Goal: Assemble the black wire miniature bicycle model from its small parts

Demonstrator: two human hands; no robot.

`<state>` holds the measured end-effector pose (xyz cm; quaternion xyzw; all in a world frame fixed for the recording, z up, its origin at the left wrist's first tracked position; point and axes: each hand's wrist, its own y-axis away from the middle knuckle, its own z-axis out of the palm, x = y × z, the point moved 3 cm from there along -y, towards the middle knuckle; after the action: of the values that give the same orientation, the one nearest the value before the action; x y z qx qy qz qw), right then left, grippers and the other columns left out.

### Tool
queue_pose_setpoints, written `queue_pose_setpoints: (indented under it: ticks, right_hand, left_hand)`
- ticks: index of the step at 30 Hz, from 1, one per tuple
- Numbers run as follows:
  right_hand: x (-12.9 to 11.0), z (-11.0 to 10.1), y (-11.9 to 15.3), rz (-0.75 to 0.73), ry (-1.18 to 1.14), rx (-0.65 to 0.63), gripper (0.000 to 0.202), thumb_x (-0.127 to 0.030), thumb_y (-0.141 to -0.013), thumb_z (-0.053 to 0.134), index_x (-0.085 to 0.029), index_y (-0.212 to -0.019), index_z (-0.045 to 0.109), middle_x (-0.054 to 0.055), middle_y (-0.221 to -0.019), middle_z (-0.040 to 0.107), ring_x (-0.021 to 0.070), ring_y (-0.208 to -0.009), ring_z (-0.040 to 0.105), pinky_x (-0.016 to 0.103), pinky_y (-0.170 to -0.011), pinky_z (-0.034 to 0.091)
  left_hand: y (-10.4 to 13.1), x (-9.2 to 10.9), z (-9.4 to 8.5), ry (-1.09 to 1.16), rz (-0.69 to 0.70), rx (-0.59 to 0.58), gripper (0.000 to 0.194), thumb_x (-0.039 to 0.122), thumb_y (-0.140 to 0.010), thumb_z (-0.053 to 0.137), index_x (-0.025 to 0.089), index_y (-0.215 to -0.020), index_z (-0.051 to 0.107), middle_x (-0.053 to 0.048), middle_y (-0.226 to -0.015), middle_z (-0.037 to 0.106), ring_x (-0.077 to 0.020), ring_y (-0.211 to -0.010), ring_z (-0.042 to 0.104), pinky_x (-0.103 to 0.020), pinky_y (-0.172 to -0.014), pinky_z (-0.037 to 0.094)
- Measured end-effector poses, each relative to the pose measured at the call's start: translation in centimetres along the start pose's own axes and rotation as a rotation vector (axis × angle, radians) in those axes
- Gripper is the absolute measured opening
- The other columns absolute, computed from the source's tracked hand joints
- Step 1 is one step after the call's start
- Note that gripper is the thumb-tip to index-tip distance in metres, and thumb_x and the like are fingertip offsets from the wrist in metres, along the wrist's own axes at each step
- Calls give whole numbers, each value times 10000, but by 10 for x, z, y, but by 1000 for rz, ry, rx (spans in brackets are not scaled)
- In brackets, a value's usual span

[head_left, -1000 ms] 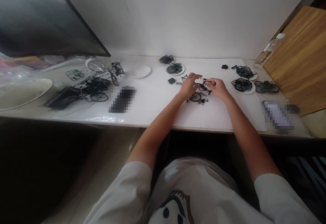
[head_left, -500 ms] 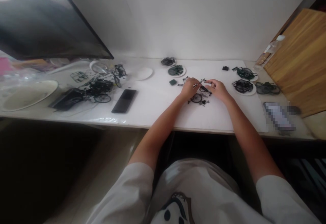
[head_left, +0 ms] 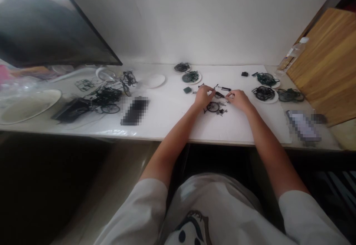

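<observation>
My left hand (head_left: pixel 205 96) is closed in a pinch over the white sheet, its fingertips at one end of a slim black model bicycle part (head_left: pixel 219 95). My right hand (head_left: pixel 239 100) is also pinched, its fingertips meeting the other end of that part; what exactly lies in them is too small to make out. Just beyond the hands lies a thin piece with a black bar (head_left: pixel 226 88). A small spoked wheel (head_left: pixel 213 107) lies below the hands, with tiny loose pieces (head_left: pixel 221 110) beside it. Part of a dark frame shows behind my left hand.
White plates of dark bicycle parts stand at the back (head_left: pixel 191 77) and right (head_left: pixel 265 94). A green block (head_left: pixel 187 90) lies left of the hands. Assembled model bicycles (head_left: pixel 108 96), a blurred phone (head_left: pixel 135 110) and an oval basin (head_left: pixel 30 105) are left. A bottle (head_left: pixel 293 56) stands right.
My fingers have shifted apart slightly, and my right hand has come down from the thin piece with the black bar, which now lies uncovered beyond the hands. The view has drifted slightly.
</observation>
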<state>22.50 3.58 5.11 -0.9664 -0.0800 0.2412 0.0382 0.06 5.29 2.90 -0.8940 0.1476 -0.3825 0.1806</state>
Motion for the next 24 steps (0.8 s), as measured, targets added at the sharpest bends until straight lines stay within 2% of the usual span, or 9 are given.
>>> queue_pose_setpoints:
  ticks: [5,9,15,21,23,24]
  right_hand:
    - [3,-5,1,42,78,17,182,-296,-967,722,-228,-1068,856,116,-1089,808,255,-931,681,323,-768,458]
    - [8,-6,-1,66,68,13,155,-281,-967,718,-221,-1033,845,119,-1071,807,247,-895,675,324,-768,462]
    - [13,-3,-6,48,7,33,183,-279,-998,673,-193,-1044,827,121,-1012,799,236,-852,655,328,-762,451]
    - [15,-5,-7,75,-64,161,195,-324,-999,660,-189,-990,800,123,-952,767,251,-843,626,342,-761,456]
    - [14,-7,-6,47,-134,190,174,-302,-954,699,-193,-1058,788,72,-850,710,226,-783,598,332,-758,453]
    - [13,-7,-5,13,-181,197,233,-289,-926,724,-195,-1134,774,32,-784,656,209,-740,569,324,-754,449]
  left_hand:
    - [-1,-6,0,-20,-93,-27,209,322,-1011,682,164,-1063,808,-143,-1171,823,-298,-1116,729,-435,-1062,543]
    - [-1,-9,1,-27,-136,-16,234,334,-1031,643,166,-1039,806,-151,-1148,825,-304,-1078,742,-436,-1001,564]
    - [-2,-10,1,39,-99,32,249,319,-1070,588,163,-1028,777,-153,-1072,833,-288,-1015,765,-408,-960,565]
    - [-2,-13,2,229,-105,89,294,235,-1101,489,144,-1280,703,-143,-1053,834,-245,-1037,784,-382,-987,565]
    - [-1,-13,2,277,-134,134,401,228,-1098,491,143,-1475,596,-130,-1042,828,-227,-1021,781,-375,-985,568]
    - [-1,-13,1,303,-141,164,479,220,-1092,497,151,-1566,512,-116,-1035,825,-213,-1006,779,-366,-979,570]
